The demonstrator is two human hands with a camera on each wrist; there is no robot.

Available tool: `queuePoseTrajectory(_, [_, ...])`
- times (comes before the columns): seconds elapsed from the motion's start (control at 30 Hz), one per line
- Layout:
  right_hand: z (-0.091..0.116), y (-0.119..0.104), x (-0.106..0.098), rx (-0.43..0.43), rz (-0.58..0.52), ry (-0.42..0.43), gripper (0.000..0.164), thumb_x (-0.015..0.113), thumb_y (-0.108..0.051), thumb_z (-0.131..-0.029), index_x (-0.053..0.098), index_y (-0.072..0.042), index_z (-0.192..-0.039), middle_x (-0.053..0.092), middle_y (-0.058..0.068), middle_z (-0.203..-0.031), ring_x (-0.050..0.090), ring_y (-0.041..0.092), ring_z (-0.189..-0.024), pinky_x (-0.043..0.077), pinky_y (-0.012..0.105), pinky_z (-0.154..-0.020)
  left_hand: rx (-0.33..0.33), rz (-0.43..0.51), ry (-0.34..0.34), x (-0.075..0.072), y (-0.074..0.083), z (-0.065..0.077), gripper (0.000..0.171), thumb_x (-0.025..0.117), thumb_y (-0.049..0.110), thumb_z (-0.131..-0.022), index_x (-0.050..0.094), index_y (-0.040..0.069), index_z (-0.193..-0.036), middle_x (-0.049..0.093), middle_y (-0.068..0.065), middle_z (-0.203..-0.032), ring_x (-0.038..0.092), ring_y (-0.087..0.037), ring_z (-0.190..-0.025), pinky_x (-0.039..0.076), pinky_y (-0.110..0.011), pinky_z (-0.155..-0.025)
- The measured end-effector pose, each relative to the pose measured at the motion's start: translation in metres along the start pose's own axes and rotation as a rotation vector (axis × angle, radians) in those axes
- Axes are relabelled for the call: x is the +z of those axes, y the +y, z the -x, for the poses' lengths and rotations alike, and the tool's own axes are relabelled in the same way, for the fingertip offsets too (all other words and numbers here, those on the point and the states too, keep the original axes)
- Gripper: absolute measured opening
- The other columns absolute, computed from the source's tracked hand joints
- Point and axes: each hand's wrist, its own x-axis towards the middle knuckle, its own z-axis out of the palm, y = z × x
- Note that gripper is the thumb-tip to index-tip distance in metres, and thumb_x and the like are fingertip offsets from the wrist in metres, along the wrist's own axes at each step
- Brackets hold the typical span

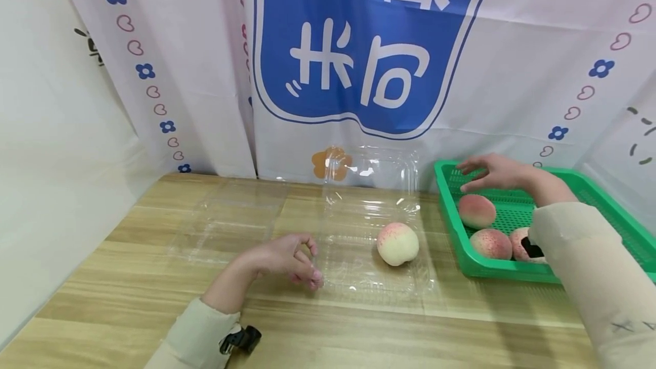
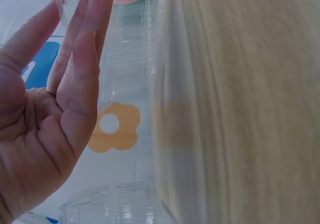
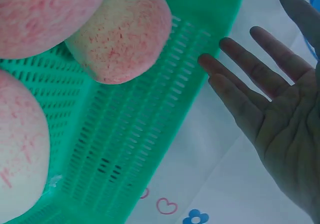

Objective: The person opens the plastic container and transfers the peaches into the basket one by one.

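Note:
A clear plastic clamshell box (image 1: pixel 353 269) lies on the table with its lid tilted back against the curtain. One pale peach (image 1: pixel 397 245) with a pink blush sits in its base, towards the right. At the box's front left corner, my left hand (image 1: pixel 282 261) pinches the rim between thumb and fingers; in the left wrist view, clear plastic shows at the thumb tip. My right hand (image 1: pixel 494 172) is over the back left of a green basket (image 1: pixel 461 252), fingers spread and holding nothing. Below it in the basket are several peaches, among them a redder peach (image 1: pixel 477 211).
Left of the box stands another clear plastic box (image 1: pixel 230 224), close behind my left forearm. A white printed curtain (image 1: pixel 205 101) hangs along the table's back edge. Wooden tabletop (image 1: pixel 369 335) stretches in front of the boxes.

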Motion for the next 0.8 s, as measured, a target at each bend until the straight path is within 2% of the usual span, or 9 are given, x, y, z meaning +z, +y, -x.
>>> queuePoseTrajectory(0.33, [0.012, -0.022, -0.006, -0.049, -0.047, 0.067, 0.062, 0.065, -0.027, -0.096, 0.041, 0.000, -0.147, 0.047, 0.028, -0.147, 0.052, 0.051, -0.128, 0.048, 0.061, -0.099, 0.003, -0.005, -0.005, 0.000, 0.000, 0.000, 0.044, 0.073, 0.009, -0.089, 0.044, -0.005, -0.119, 0.076, -0.017, -0.093, 0.075, -0.024, -0.082, 0.057, -0.035, -0.074])
queuePoseTrajectory(0.63, [0.032, -0.045, 0.003, -0.076, -0.152, 0.202, 0.064, 0.066, -0.023, -0.096, 0.038, -0.012, -0.152, 0.043, 0.018, -0.154, 0.046, 0.045, -0.135, 0.038, 0.068, -0.104, 0.015, -0.006, -0.029, 0.000, -0.003, -0.003, 0.044, 0.072, 0.009, -0.089, 0.044, -0.006, -0.119, 0.077, -0.016, -0.093, 0.075, -0.022, -0.081, 0.056, -0.032, -0.071])
queuePoseTrajectory(0.7, [0.036, -0.052, 0.006, -0.101, -0.164, 0.234, 0.063, 0.067, -0.020, -0.096, 0.039, -0.015, -0.152, 0.044, 0.014, -0.154, 0.047, 0.042, -0.136, 0.042, 0.060, -0.105, 0.012, -0.004, -0.027, 0.000, -0.003, -0.003, 0.044, 0.072, 0.010, -0.089, 0.044, -0.006, -0.119, 0.077, -0.016, -0.093, 0.075, -0.022, -0.080, 0.056, -0.032, -0.071])
queuePoseTrajectory(0.8, [0.041, -0.062, 0.009, -0.150, -0.175, 0.282, 0.062, 0.068, -0.018, -0.095, 0.041, -0.020, -0.151, 0.046, 0.007, -0.154, 0.051, 0.031, -0.134, 0.050, 0.033, -0.101, 0.010, -0.003, -0.026, 0.000, -0.003, -0.004, 0.045, 0.072, 0.010, -0.089, 0.043, -0.006, -0.119, 0.077, -0.016, -0.093, 0.075, -0.022, -0.080, 0.056, -0.032, -0.071])
